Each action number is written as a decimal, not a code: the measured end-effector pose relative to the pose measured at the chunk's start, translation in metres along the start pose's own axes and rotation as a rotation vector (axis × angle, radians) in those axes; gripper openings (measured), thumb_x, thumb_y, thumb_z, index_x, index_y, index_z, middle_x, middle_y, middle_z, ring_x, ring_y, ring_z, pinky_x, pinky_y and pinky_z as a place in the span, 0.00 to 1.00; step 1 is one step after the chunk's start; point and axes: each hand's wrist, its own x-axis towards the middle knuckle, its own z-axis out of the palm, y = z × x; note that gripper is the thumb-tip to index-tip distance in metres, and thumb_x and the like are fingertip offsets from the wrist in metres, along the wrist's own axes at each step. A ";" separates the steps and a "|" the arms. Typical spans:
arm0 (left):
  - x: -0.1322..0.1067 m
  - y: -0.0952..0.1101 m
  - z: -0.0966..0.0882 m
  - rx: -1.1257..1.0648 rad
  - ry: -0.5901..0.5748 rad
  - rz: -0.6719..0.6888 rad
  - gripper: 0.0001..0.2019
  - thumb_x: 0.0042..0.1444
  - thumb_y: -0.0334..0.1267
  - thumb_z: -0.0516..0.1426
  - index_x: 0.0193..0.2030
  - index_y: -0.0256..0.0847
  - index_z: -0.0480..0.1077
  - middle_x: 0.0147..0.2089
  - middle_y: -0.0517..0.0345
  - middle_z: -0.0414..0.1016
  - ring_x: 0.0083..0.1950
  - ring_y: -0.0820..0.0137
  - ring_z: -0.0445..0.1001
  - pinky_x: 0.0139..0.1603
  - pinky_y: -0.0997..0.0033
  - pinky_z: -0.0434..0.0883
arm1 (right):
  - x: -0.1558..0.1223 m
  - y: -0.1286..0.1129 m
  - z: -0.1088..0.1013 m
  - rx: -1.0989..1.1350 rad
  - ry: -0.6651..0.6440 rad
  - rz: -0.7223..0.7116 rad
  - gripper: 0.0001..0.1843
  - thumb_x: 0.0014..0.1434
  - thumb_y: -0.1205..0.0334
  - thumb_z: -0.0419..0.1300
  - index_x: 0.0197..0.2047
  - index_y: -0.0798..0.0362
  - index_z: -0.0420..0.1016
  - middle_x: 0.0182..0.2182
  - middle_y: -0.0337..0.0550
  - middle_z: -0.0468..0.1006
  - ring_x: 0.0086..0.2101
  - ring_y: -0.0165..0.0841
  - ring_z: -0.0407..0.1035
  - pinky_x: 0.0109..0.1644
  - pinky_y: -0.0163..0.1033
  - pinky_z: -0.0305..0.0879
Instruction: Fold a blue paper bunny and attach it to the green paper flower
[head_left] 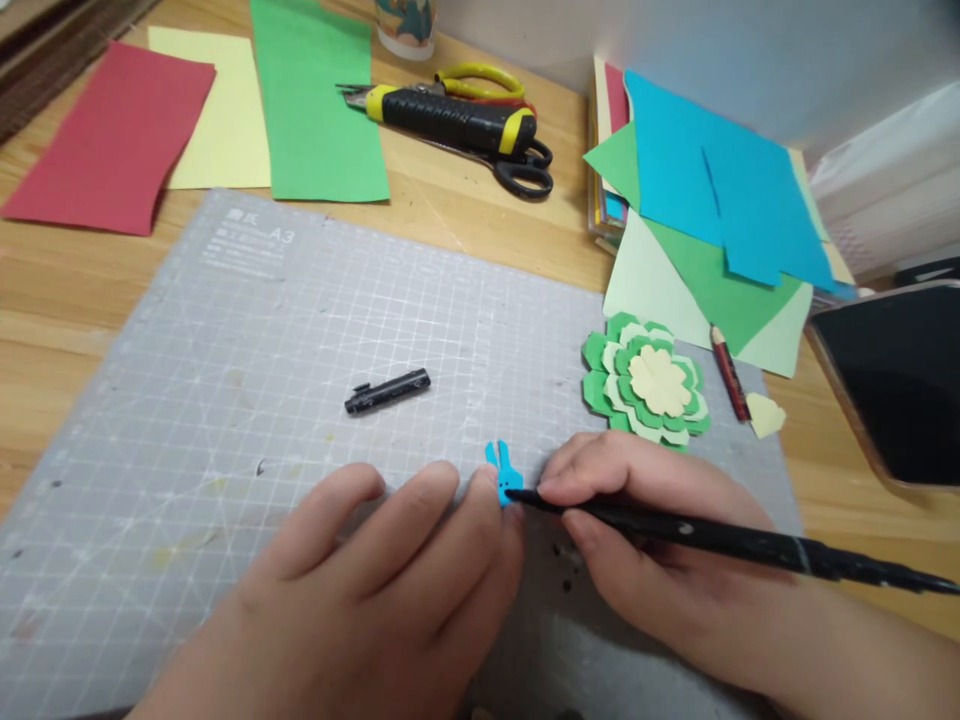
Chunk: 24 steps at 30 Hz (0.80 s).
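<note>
Blue paper rabbit (pixel 514 479), face dotted, inking seemingly unfinished: left grip (pixel 375 590) pinches it, right grip (pixel 667 482) holds black pen (pixel 720 538) to it, assembled flower (pixel 660 380) lies beyond it.

A small blue paper rabbit (pixel 511 479) is held near six o'clock of the view, its two narrow ears angled toward eleven, its face marked with black dots, its nine-o'clock edge partly covered. A slim black pen (pixel 735 540) is gripped, stretched toward three o'clock, its tip set at the face.
</note>
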 end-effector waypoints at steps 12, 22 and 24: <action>-0.001 -0.001 0.001 0.012 0.013 0.010 0.17 0.65 0.36 0.44 0.50 0.47 0.72 0.54 0.66 0.75 0.52 0.67 0.66 0.47 0.57 0.58 | 0.002 -0.003 -0.001 -0.022 -0.011 0.013 0.08 0.53 0.73 0.55 0.32 0.51 0.70 0.25 0.39 0.77 0.25 0.30 0.73 0.27 0.34 0.71; -0.001 0.000 0.000 0.001 0.008 -0.005 0.17 0.65 0.36 0.44 0.51 0.47 0.72 0.54 0.67 0.75 0.53 0.67 0.66 0.48 0.57 0.58 | 0.003 -0.003 -0.001 -0.027 0.051 0.027 0.09 0.53 0.74 0.55 0.32 0.50 0.70 0.25 0.39 0.77 0.26 0.31 0.74 0.26 0.34 0.70; 0.000 0.000 0.000 -0.001 0.002 -0.010 0.17 0.66 0.37 0.44 0.51 0.48 0.72 0.54 0.67 0.75 0.53 0.67 0.66 0.48 0.57 0.58 | 0.003 -0.002 0.000 -0.031 0.041 0.018 0.09 0.52 0.74 0.55 0.32 0.50 0.70 0.25 0.39 0.78 0.26 0.31 0.73 0.26 0.34 0.70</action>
